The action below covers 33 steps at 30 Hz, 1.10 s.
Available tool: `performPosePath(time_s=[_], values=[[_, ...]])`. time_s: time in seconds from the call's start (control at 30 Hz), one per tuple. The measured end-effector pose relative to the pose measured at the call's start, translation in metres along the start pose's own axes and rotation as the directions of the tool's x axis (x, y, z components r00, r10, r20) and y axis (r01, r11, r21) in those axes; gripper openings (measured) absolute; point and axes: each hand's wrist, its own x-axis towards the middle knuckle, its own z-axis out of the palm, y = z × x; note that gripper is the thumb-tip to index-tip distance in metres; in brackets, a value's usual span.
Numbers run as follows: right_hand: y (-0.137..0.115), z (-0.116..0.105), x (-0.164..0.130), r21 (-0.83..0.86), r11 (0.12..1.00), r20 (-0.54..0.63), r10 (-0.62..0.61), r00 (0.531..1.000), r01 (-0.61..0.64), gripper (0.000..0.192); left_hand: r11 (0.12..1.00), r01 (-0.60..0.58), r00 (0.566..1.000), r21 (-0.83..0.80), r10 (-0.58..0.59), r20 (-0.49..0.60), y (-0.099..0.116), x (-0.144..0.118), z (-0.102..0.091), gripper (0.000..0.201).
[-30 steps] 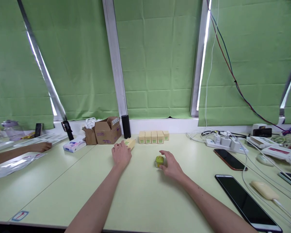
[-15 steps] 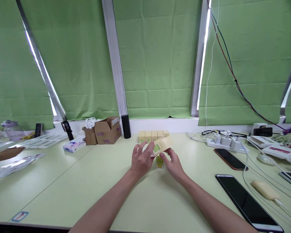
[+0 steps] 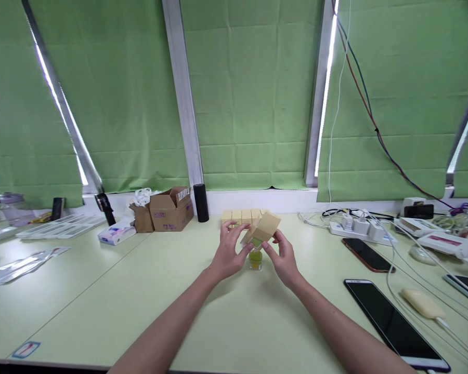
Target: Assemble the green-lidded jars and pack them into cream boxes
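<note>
A small pale-yellow carton with a green patch is held tilted between my two hands, just above the table. My left hand grips its left side, thumb below and fingers at the upper edge. On the other side, the thumb and fingers of my right hand pinch the carton. Directly under it, a small glass jar with yellow-green contents stands on the table; its top is partly covered by the carton. Behind my hands, several similar yellow cartons stand in a row.
At the back left are a cardboard box, a black cylinder and a tissue pack. To the right lie a large phone, a smaller phone, a power strip and a cream charger with trailing cables.
The carton has turned in my hands, and its green patch has swung lower. My left fingers have spread along its edge. Another person's hand at far left has gone out of view.
</note>
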Motion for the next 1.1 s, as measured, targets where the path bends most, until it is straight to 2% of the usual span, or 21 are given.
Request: performPosePath(time_s=[0.1, 0.17, 0.27, 0.33, 0.4, 0.47, 0.6, 0.73, 0.93, 1.1], values=[[0.000, -0.003, -0.001, -0.148, 0.974, 0.027, -0.168, 0.985, 0.170, 0.043, 0.992, 0.056, 0.997, -0.117, -0.049, 0.064, 0.000, 0.007, -0.002, 0.059], [-0.001, -0.007, -0.001, -0.266, 0.910, 0.094, -0.304, 0.948, 0.318, 0.050, 0.989, 0.046, 0.997, -0.141, -0.036, 0.072, 0.002, 0.011, -0.002, 0.063], [-0.004, -0.013, 0.000, -0.377, 0.801, 0.193, -0.424, 0.885, 0.466, 0.068, 0.993, -0.065, 0.997, -0.097, 0.068, 0.030, 0.005, 0.012, 0.000, 0.056], [-0.004, -0.015, 0.001, -0.405, 0.761, 0.223, -0.456, 0.862, 0.507, 0.077, 0.988, -0.151, 0.987, -0.029, 0.150, -0.052, 0.004, 0.010, 0.003, 0.051], [0.000, -0.015, 0.002, -0.428, 0.742, 0.221, -0.468, 0.855, 0.517, 0.080, 0.975, -0.214, 0.963, 0.061, 0.221, -0.153, 0.001, 0.005, 0.006, 0.048], [0.005, -0.015, 0.002, -0.454, 0.741, 0.197, -0.459, 0.867, 0.495, 0.076, 0.952, -0.265, 0.933, 0.154, 0.293, -0.206, -0.004, 0.000, 0.008, 0.043], [0.019, -0.014, 0.001, -0.491, 0.763, 0.157, -0.398, 0.904, 0.421, 0.066, 0.913, -0.320, 0.911, 0.254, 0.370, -0.182, -0.012, -0.012, 0.009, 0.029], [0.027, -0.014, 0.001, -0.500, 0.780, 0.154, -0.348, 0.925, 0.376, 0.060, 0.919, -0.296, 0.923, 0.259, 0.345, -0.169, -0.013, -0.018, 0.011, 0.022], [0.027, -0.012, 0.000, -0.495, 0.787, 0.150, -0.339, 0.929, 0.367, 0.056, 0.944, -0.213, 0.944, 0.253, 0.266, -0.195, -0.011, -0.021, 0.013, 0.026], [0.022, -0.011, 0.000, -0.494, 0.778, 0.156, -0.360, 0.920, 0.388, 0.057, 0.977, -0.185, 0.959, 0.108, 0.203, -0.196, -0.008, -0.018, 0.014, 0.037]])
